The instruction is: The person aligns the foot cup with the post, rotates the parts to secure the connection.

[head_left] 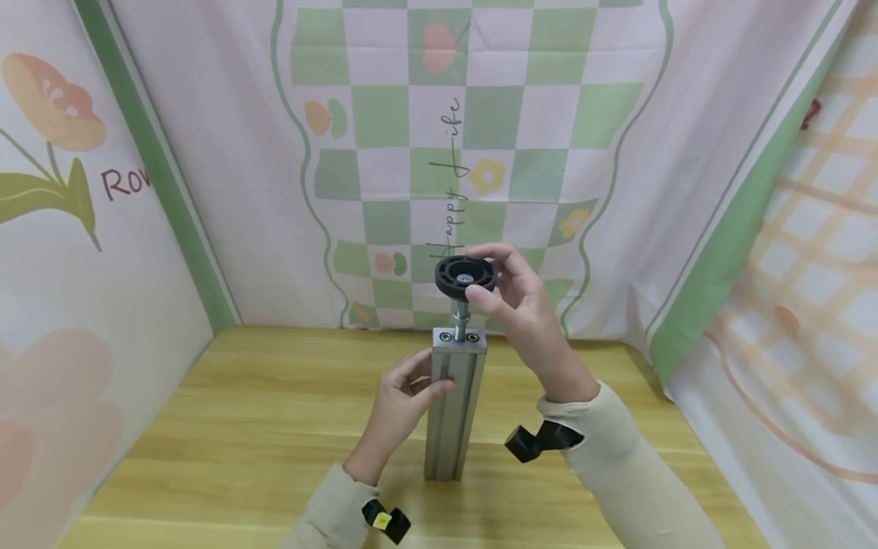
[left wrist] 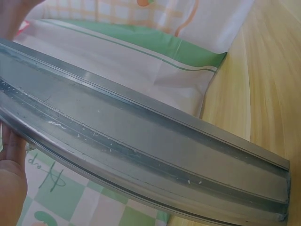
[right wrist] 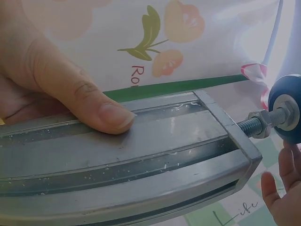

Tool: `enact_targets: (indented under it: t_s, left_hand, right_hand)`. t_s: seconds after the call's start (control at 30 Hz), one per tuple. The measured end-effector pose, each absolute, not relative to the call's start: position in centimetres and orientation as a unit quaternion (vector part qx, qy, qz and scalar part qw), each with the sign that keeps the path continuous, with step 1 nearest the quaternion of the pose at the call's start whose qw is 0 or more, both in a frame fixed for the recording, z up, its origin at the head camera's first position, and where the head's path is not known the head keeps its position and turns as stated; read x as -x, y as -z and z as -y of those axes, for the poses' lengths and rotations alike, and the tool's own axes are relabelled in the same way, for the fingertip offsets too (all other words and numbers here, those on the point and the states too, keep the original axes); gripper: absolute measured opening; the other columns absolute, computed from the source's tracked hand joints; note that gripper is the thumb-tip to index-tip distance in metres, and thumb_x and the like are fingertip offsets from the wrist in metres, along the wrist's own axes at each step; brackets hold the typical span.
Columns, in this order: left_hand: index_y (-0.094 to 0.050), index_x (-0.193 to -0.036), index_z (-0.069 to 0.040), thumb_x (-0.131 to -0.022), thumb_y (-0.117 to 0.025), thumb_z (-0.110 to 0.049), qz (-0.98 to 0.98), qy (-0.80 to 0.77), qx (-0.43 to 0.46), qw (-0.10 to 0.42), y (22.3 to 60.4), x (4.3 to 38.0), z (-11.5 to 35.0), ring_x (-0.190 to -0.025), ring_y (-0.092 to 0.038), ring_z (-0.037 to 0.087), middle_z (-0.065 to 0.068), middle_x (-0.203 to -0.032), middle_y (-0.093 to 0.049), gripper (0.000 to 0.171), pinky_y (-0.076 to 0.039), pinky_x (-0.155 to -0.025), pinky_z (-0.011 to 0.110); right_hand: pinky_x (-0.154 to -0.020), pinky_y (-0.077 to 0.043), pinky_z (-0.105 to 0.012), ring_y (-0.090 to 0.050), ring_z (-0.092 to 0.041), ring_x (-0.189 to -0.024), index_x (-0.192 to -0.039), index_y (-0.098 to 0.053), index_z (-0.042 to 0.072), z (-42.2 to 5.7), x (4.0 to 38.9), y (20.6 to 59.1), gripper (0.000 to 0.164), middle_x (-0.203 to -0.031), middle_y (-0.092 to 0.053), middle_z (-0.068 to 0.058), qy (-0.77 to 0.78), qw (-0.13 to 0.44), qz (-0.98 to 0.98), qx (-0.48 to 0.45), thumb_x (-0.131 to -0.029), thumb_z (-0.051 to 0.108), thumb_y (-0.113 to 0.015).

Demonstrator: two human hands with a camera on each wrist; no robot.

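A silver aluminium profile (head_left: 449,419) stands upright on the table, a metal plate with two screws (head_left: 446,336) capping its top. Out of that plate rises a threaded stem (right wrist: 251,126) with a nut, carrying a round black levelling foot (head_left: 449,287). My left hand (head_left: 401,396) grips the profile just below its top, and the thumb (right wrist: 110,113) lies across the grooved face in the right wrist view. Up at the foot, my right hand (head_left: 524,313) holds the black rim between thumb and fingers. White specks dot the profile's grooves (left wrist: 106,143).
The wooden tabletop (head_left: 274,427) spreads around the profile. Behind it hangs a green-and-white checked cloth (head_left: 384,114), with printed cloth walls at the left (head_left: 89,290) and right (head_left: 809,320). Both wrists carry small black mounts (head_left: 524,444).
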State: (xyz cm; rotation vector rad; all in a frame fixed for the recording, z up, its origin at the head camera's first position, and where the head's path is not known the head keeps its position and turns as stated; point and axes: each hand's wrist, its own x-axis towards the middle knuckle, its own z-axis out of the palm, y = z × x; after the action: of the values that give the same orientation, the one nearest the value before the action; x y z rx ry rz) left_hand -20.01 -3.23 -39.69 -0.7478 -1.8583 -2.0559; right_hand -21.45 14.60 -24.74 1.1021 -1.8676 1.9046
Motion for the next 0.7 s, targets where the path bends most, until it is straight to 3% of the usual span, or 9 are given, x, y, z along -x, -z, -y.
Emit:
enact_targets:
  t_s: [0.13, 0.23, 0.4, 0.5, 0.7]
  left_hand:
    - [-0.064, -0.131, -0.003, -0.089, -0.076, -0.003, 0.643, 0.709, 0.256, 0.132, 39.68, 19.95, 3.31, -0.097, -0.065, 0.019, 0.012, -0.112, -0.068, 0.044, -0.058, -0.087, 0.034]
    - [-0.064, -0.131, -0.003, -0.089, -0.076, -0.004, 0.643, 0.710, 0.255, 0.132, 39.66, 19.93, 3.36, -0.098, -0.065, 0.019, 0.012, -0.111, -0.068, 0.044, -0.058, -0.087, 0.034]
    - [-0.064, -0.131, -0.003, -0.089, -0.076, -0.003, 0.641, 0.710, 0.258, 0.137, 39.75, 20.01, 3.48, -0.098, -0.065, 0.018, 0.013, -0.111, -0.068, 0.044, -0.058, -0.087, 0.034]
    - [-0.064, -0.131, -0.003, -0.089, -0.076, -0.003, 0.640, 0.709, 0.262, 0.139, 39.83, 20.07, 3.51, -0.099, -0.066, 0.019, 0.013, -0.112, -0.068, 0.044, -0.058, -0.087, 0.036]
    - [-0.064, -0.131, -0.004, -0.089, -0.077, -0.005, 0.643, 0.706, 0.261, 0.138, 39.95, 20.09, 3.42, -0.098, -0.066, 0.020, 0.012, -0.111, -0.068, 0.044, -0.058, -0.088, 0.036]
  right_hand:
    - [-0.079, -0.054, -0.026, -0.056, -0.027, -0.100, -0.136, -0.047, 0.002, -14.52, 21.34, 24.85, 0.054, -0.123, -0.050, -0.014, -0.640, 0.142, 0.659, -0.367, -0.091, 0.017, -0.070]
    - [-0.089, -0.050, -0.029, -0.057, -0.027, -0.106, -0.144, -0.040, 0.005, -14.37, 21.21, 24.91, 0.056, -0.129, -0.049, -0.015, -0.633, 0.137, 0.671, -0.362, -0.096, 0.028, -0.058]
    - [-0.114, -0.025, -0.046, -0.045, -0.027, -0.131, -0.148, -0.037, 0.000, -14.20, 21.43, 24.83, 0.054, -0.144, -0.044, -0.022, -0.649, 0.097, 0.643, -0.395, -0.099, 0.021, -0.031]
    - [-0.117, -0.018, -0.052, -0.036, -0.030, -0.139, -0.147, -0.039, -0.003, -14.39, 21.56, 24.83, 0.053, -0.150, -0.040, -0.021, -0.640, 0.088, 0.633, -0.427, -0.101, 0.019, -0.025]
    - [-0.118, -0.021, -0.048, -0.038, -0.034, -0.138, -0.145, -0.042, -0.003, -14.71, 21.43, 24.83, 0.051, -0.147, -0.045, -0.018, -0.622, 0.095, 0.635, -0.448, -0.100, 0.013, -0.024]
